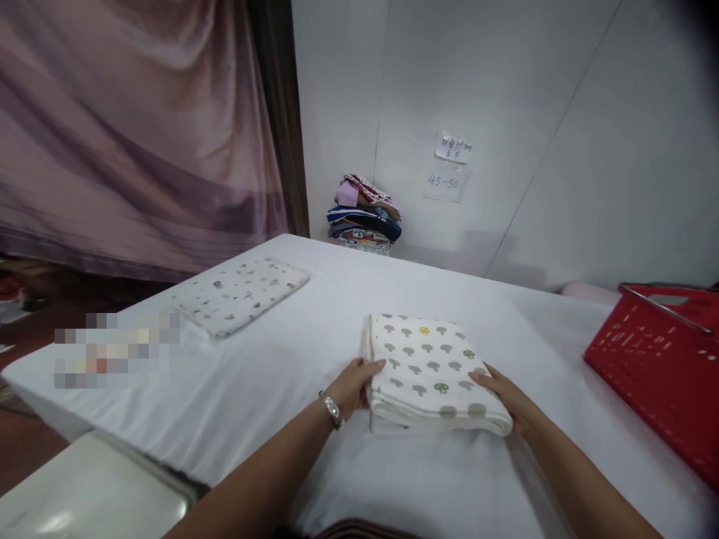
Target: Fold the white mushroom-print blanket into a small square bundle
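A folded white blanket (430, 367) with grey, green and yellow mushroom prints lies between my hands on the white-covered table (314, 359). My left hand (359, 382) grips its left edge, thumb on top and fingers at the side or under it. On the opposite edge, my right hand (505, 397) holds it the same way, the thumb resting on the cloth. Several layers show along the near fold. Farther left lies another folded white cloth (247, 293) with small scattered prints, apart from both hands.
A red plastic basket (663, 367) with a metal handle stands at the right. Behind the table's far edge rises a stack of folded clothes (365, 213) by the wall. A pinkish curtain (140, 135) hangs at the left. A pale glossy surface (90, 494) sits at the lower left.
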Tool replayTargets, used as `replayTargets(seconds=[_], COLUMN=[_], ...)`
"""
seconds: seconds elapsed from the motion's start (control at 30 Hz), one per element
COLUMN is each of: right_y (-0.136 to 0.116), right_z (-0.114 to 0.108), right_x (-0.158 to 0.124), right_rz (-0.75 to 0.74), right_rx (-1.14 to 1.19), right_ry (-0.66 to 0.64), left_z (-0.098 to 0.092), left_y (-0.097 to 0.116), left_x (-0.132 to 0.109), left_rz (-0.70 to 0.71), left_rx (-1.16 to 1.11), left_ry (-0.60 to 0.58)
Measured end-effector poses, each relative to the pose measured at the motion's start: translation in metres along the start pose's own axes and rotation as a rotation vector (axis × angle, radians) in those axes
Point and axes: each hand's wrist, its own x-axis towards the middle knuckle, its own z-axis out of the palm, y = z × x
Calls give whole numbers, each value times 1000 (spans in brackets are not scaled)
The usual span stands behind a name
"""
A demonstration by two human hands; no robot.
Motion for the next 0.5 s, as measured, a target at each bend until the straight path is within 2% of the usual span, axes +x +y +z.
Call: replayTargets(seconds=[0.13, 0.3, 0.4, 0.5], right_y=[-1, -2, 0, 0], right_z=[0, -1, -1, -1], right_x=[0, -2, -3, -5], right_rz=[-7, 0, -1, -3], right_rx=[9, -37, -39, -37], right_ry=[-4, 32, 49, 49], left_z=[-6, -9, -5, 2], left_y=[-2, -4, -4, -4], left_x=[4, 11, 11, 6], left_rz=[-77, -196, -149, -34], left_rx=[-13, -6, -17, -43], left_ry=[-115, -158, -159, -160])
